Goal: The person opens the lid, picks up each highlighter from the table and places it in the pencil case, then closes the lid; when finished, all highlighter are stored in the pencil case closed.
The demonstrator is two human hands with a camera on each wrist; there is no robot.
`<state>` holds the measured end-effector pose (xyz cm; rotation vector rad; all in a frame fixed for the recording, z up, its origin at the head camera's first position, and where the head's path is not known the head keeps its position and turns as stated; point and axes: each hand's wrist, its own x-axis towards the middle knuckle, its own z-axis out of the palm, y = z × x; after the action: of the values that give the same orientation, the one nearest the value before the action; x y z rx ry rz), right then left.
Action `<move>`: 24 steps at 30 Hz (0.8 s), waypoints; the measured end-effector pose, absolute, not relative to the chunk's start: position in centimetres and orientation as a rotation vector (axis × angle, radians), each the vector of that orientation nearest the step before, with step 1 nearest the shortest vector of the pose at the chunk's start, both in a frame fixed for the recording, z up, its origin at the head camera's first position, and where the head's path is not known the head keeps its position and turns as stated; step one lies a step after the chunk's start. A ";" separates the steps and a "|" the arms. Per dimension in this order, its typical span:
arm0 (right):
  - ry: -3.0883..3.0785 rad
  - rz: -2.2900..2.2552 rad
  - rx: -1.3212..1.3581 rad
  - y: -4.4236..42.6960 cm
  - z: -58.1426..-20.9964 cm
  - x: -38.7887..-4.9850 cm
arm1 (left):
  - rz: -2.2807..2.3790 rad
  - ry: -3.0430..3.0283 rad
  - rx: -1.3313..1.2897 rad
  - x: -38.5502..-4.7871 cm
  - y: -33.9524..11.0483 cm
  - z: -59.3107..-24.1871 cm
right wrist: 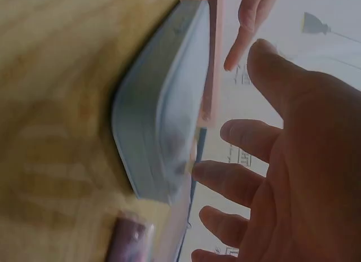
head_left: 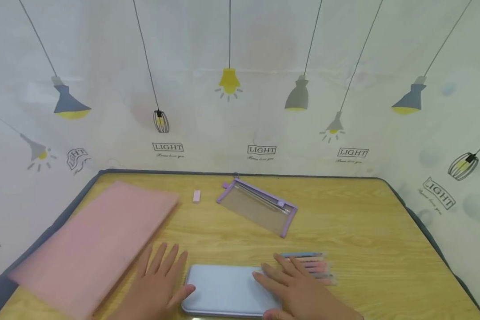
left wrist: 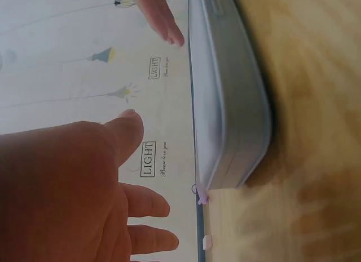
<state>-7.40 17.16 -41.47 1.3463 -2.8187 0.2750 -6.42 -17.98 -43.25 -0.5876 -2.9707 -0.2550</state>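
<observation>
A pale blue, flat case with rounded corners (head_left: 224, 289) lies closed near the front of the table. My left hand (head_left: 156, 282) hovers at its left end, fingers spread and straight, holding nothing. Over the right end is my right hand (head_left: 294, 284), its fingers loosely extended and also holding nothing. Both wrist views show a gap between each hand and the case (left wrist: 237, 104). Several pens in pastel colours (head_left: 318, 267) lie side by side just right of the case, partly hidden behind the right hand.
On the left lies a large, flat pink item (head_left: 104, 240), close to the left hand. A small pale pink eraser-like block (head_left: 197, 196) and a clear zip pouch with purple edging (head_left: 258, 209) lie farther back. A lamp-patterned wall covering (head_left: 208, 142) surrounds the wooden table (head_left: 368, 249).
</observation>
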 end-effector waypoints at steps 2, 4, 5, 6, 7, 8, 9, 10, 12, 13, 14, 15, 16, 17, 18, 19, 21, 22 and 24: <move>-2.814 0.225 1.379 16.9 -41.8 -7.1 | -0.300 -3.019 -0.581 -5.9 -18.0 -43.6; -2.797 0.179 1.399 16.7 -41.9 -7.0 | -0.308 -3.056 -0.585 -5.6 -17.9 -44.0; -2.803 0.170 1.398 16.6 -41.9 -7.0 | -0.318 -3.065 -0.587 -5.4 -17.8 -44.2; -2.819 0.178 1.394 16.5 -41.9 -7.0 | -0.311 -3.067 -0.595 -5.3 -17.7 -44.4; -2.833 0.185 1.392 16.5 -41.9 -7.0 | -0.310 -3.068 -0.607 -5.2 -17.6 -44.6; -2.834 0.184 1.393 16.4 -42.0 -7.0 | -0.319 -3.063 -0.619 -5.1 -17.5 -44.7; -2.837 0.181 1.394 16.4 -42.0 -7.0 | -0.327 -3.047 -0.638 -5.1 -17.5 -44.9; -2.831 0.174 1.397 16.4 -42.1 -7.0 | -0.338 -3.025 -0.666 -5.1 -17.4 -45.1; -2.790 0.150 1.403 16.3 -42.2 -6.9 | -0.348 -2.978 -0.737 -5.3 -17.4 -45.3; -2.760 0.135 1.407 16.3 -42.3 -6.9 | -0.362 -2.964 -0.770 -5.4 -17.4 -45.3; -2.731 0.122 1.410 16.3 -42.4 -6.9 | -0.387 -2.962 -0.803 -5.5 -17.4 -45.3; -2.708 0.113 1.412 16.2 -42.5 -7.0 | -0.406 -2.958 -0.840 -5.6 -17.4 -45.2; -2.691 0.105 1.412 16.1 -42.6 -7.0 | -0.436 -2.954 -0.873 -5.7 -17.4 -45.2; -2.691 0.094 1.411 16.0 -42.6 -7.1 | -0.464 -2.953 -0.900 -5.9 -17.4 -45.2; -2.705 0.087 1.409 15.9 -42.5 -7.1 | -0.497 -2.944 -0.930 -6.0 -17.5 -45.2; -2.736 0.083 1.406 15.7 -42.4 -7.1 | -0.529 -2.934 -0.953 -6.1 -17.5 -45.2; -2.829 0.085 1.384 15.5 -42.2 -7.2 | -0.558 -2.885 -1.007 -6.4 -17.5 -45.3; -2.880 0.083 1.372 15.3 -42.0 -7.2 | -0.569 -2.872 -1.021 -6.5 -17.5 -45.3; -2.952 0.086 1.353 15.1 -41.7 -7.3 | -0.585 -2.860 -1.040 -6.7 -17.6 -45.4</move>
<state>-7.29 15.12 -41.69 1.3531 -2.9525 0.0858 -6.73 -17.56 -45.36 -1.0396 -2.8598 -0.5845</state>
